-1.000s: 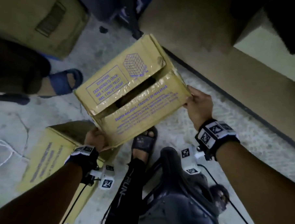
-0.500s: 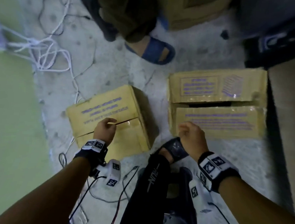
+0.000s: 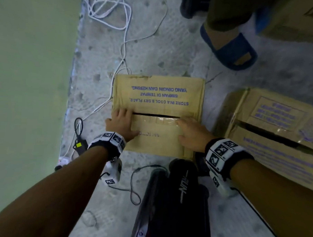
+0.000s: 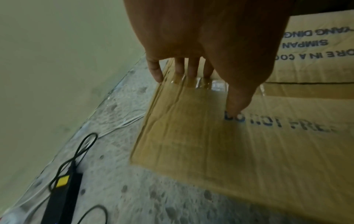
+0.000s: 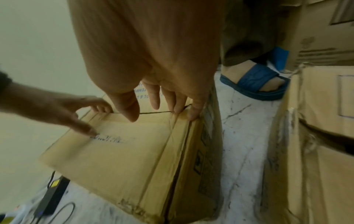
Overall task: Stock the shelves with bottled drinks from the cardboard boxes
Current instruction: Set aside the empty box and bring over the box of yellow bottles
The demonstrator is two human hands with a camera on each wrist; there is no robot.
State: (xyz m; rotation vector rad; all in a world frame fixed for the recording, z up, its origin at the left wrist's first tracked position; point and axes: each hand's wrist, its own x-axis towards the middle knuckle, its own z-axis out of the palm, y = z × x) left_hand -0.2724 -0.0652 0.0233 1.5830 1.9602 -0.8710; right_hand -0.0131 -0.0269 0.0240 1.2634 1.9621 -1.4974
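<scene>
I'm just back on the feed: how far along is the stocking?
Early stage. Done: two brown cardboard boxes sit on the grey floor, the near box and another to its right. In hand: the left hand and right hand rest at the near box's taped flap seam. Left: opening it; no bottles or shelves are visible.

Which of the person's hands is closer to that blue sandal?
Right. The right hand rests on the cardboard box at the end toward the blue sandal; the left hand rests on the box's opposite end.
</scene>
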